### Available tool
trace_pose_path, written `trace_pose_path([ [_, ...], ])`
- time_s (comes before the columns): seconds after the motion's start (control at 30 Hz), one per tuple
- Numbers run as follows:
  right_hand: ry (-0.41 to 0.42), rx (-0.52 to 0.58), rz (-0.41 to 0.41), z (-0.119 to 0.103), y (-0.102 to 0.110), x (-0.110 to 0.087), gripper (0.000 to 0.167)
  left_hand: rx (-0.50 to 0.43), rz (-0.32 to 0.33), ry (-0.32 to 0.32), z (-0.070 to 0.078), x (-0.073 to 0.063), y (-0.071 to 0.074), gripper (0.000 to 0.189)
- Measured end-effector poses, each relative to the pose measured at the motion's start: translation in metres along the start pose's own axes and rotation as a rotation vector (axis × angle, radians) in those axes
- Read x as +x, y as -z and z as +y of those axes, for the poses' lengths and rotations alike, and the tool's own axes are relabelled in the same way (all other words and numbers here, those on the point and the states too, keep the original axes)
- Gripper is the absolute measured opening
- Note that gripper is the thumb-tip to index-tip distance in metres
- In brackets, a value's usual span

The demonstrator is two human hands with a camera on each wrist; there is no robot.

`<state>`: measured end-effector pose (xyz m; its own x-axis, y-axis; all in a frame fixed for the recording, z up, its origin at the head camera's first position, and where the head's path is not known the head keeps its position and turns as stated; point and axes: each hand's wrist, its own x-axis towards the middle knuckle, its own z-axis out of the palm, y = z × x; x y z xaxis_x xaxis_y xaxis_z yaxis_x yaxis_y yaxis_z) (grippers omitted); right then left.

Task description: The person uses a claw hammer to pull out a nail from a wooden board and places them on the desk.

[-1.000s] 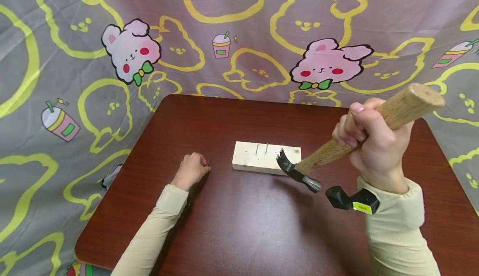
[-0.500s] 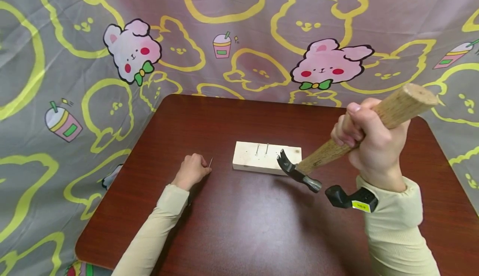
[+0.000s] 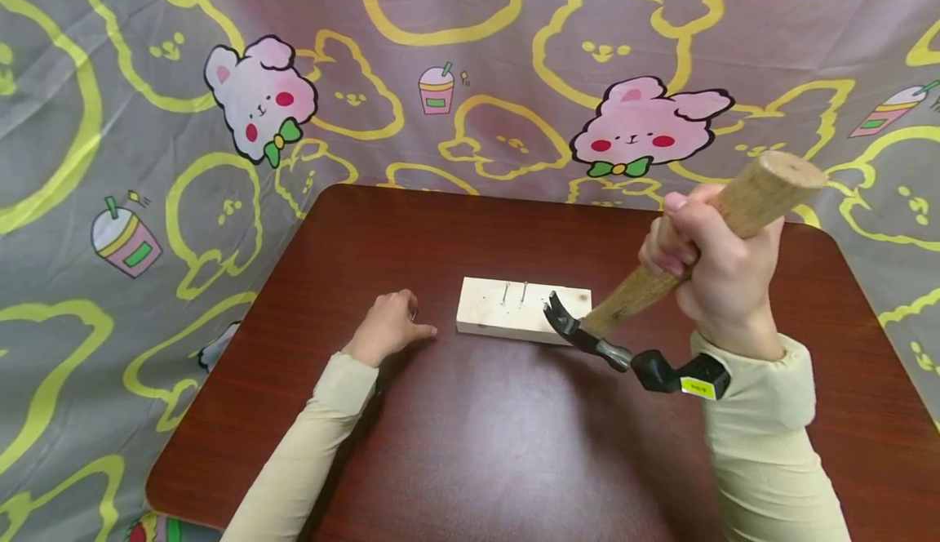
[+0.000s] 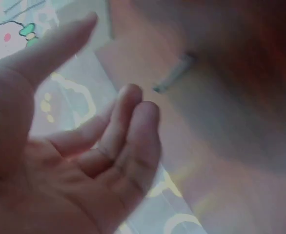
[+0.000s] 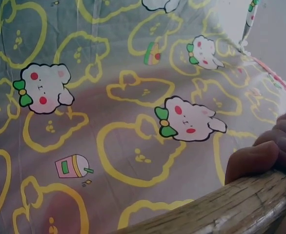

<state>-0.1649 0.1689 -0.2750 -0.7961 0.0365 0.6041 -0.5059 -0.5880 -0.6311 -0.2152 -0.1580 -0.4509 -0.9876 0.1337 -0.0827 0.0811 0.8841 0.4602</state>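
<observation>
My right hand (image 3: 723, 268) grips the wooden handle of a claw hammer (image 3: 627, 297), raised on the right, its black and silver head hanging lowest. Behind that head, a pale wooden block (image 3: 488, 315) lies on the table, with two thin nails (image 3: 505, 293) standing up from its top. To the block's left, my left hand (image 3: 385, 328) is low over the table, thumb spread away from the loosely bent fingers. A nail (image 4: 174, 73) shows blurred just beyond those fingertips in the left wrist view. It looks apart from them. How it stands or lies I cannot tell.
The dark red-brown table (image 3: 470, 428) has rounded corners. A patterned cloth (image 3: 499, 60) hangs along its back and left side. On the right wrist sits a black camera mount (image 3: 679, 375).
My left thumb and fingers have parted, letting go of the nail they pinched, and the hand has shifted slightly right. My right hand and the hammer handle have moved a little left.
</observation>
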Motion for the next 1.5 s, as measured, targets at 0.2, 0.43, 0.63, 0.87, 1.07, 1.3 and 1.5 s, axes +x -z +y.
trace_pose_path([
  [0.2,-0.078,-0.123,-0.024,0.013,-0.003,0.013,0.026,-0.014,-0.064,-0.208,0.033,0.012,-0.010,0.088],
  [0.43,-0.153,-0.265,0.040,0.030,-0.006,0.023,0.030,0.042,-0.080,-0.366,0.055,0.030,-0.024,0.096],
  [0.63,-0.194,-0.304,0.064,0.039,-0.005,0.026,0.033,0.069,-0.115,-0.344,0.061,0.039,-0.031,0.090],
  [0.87,-0.250,-0.369,0.060,0.046,-0.007,0.036,0.035,0.050,-0.090,-0.386,0.065,0.042,-0.030,0.088],
  [1.07,-0.306,-0.417,0.023,0.051,-0.010,0.047,0.038,0.072,-0.079,-0.402,0.070,0.044,-0.033,0.087],
  [1.3,-0.349,-0.419,0.000,0.056,-0.010,0.054,0.035,0.106,-0.087,-0.418,0.075,0.045,-0.033,0.083],
  [1.5,-0.378,-0.426,-0.018,0.061,-0.013,0.057,0.036,0.148,-0.087,-0.438,0.078,0.044,-0.032,0.080],
])
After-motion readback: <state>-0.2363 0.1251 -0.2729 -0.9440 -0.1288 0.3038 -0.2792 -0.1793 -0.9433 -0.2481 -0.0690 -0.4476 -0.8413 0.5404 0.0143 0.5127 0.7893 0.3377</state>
